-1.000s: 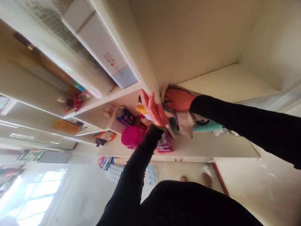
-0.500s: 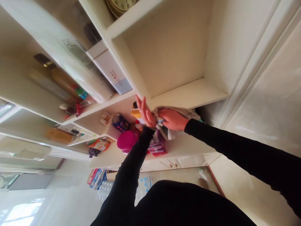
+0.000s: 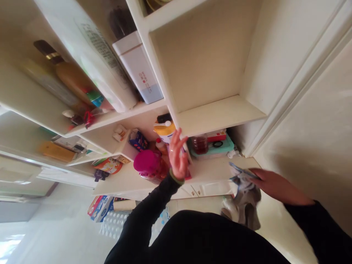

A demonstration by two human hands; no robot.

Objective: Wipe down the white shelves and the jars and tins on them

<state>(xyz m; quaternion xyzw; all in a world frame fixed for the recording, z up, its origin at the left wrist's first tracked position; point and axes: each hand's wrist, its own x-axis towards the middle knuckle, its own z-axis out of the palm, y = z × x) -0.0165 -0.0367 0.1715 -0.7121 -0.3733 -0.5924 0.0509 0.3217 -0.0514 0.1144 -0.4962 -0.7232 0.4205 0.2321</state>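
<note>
My view bows at the edges; daylight glares from a bright window (image 3: 9, 247) low left, while soft shadow dims my right hand (image 3: 275, 185).

Home storage corner: white built-in shelves (image 3: 209, 73) standing beyond hands (image 3: 178, 156), carrying glass jar (image 3: 199, 144), pink bottle (image 3: 150, 165), snack box (image 3: 139, 140); bottled-water pack (image 3: 115, 223) sitting below.

Here's the view from the single head-worn camera, perched up on the person's head and pitched forward and down over their black-clad torso (image 3: 209, 238). It's right up close to the white shelf unit (image 3: 220, 113), and look at that roll: the whole frame is tipped hard over, shelves slanting across the picture! The left hand (image 3: 178, 156) and right hand (image 3: 275, 185) both reach into shot.
</note>
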